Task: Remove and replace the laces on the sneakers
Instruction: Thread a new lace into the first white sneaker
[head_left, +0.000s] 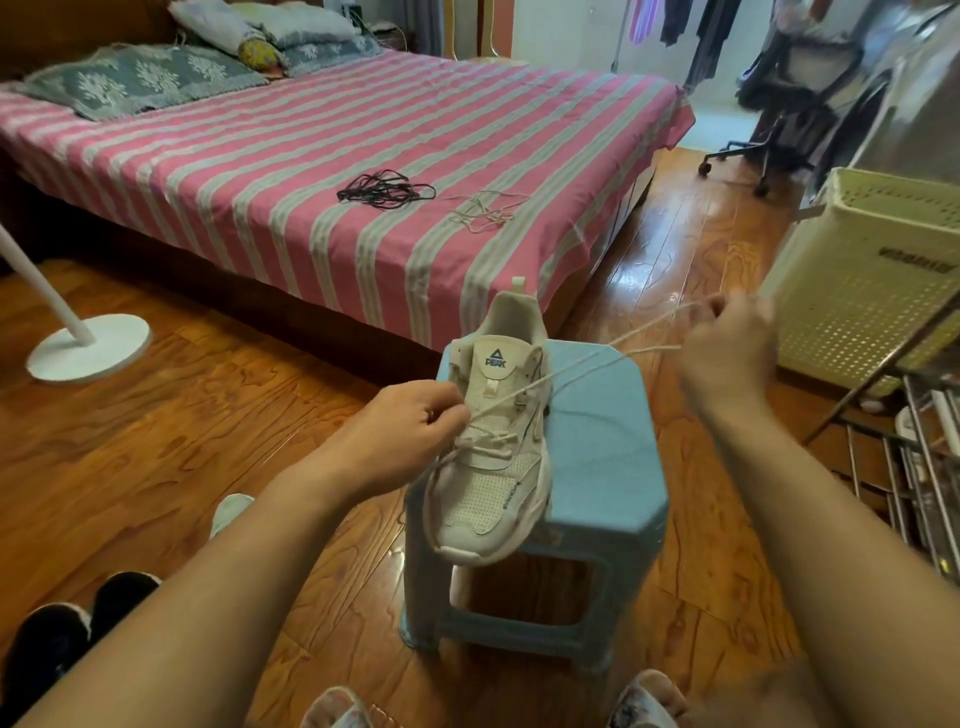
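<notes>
White Peak sneaker (496, 447) upright on light-blue plastic stool (597, 457), toe toward camera. Cream lace (582, 366) still threaded through lower eyelets, running taut up and right. Left hand (410, 421) curled, pinching lace at mid eyelets. Right hand (727, 348) raised, blurred; apparently gripping free lace ends. Black laces (387, 189) and loose pale lace (485, 210) lying on striped bed (260, 156). Judged step: unthreading. Brace shoe with left, loosen one crossing at a time, draw along eyelet axis; avoid tipping sneaker off stool edge.
</notes>
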